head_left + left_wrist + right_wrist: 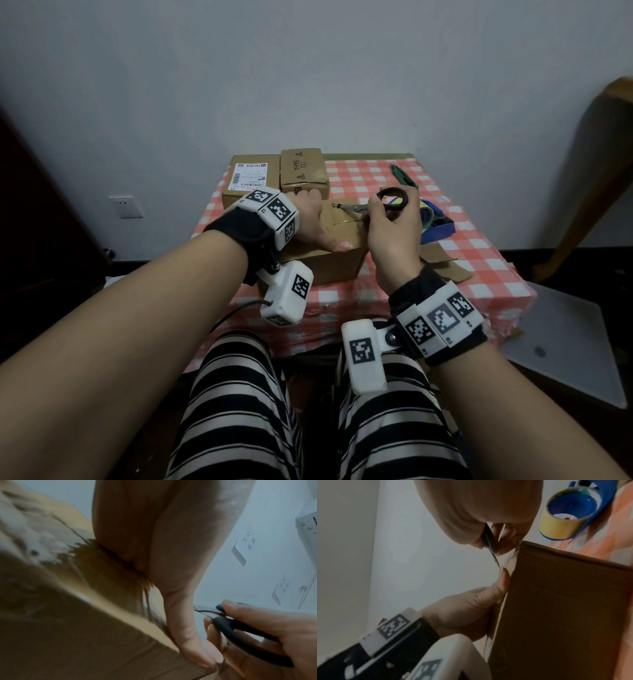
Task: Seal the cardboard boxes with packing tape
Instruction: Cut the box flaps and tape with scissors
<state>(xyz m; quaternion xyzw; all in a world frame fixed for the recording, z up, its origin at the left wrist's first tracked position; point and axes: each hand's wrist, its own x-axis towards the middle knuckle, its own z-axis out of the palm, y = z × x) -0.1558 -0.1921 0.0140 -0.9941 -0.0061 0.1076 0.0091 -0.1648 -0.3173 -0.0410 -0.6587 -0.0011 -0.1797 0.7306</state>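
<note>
Head view: cardboard box (pixel 329 253) centre frame on checked tablecloth (pixel 479 260), left hand (pixel 313 219) flat on lid, right hand (pixel 394 226) gripping scissors (pixel 380 204). Left wrist: box stiff, light; best held at edges. Right wrist: tape dispenser (pixel 563 520) upper right, grey wall (pixel 402 547) left.

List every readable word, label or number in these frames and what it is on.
"BAHA": printed on top of the small box at the back.
Shipping label on the back left box: barcode and print too small to read.
Wall signs: handwritten characters, blurred.
Wrist markers: patterns, no text.
</note>
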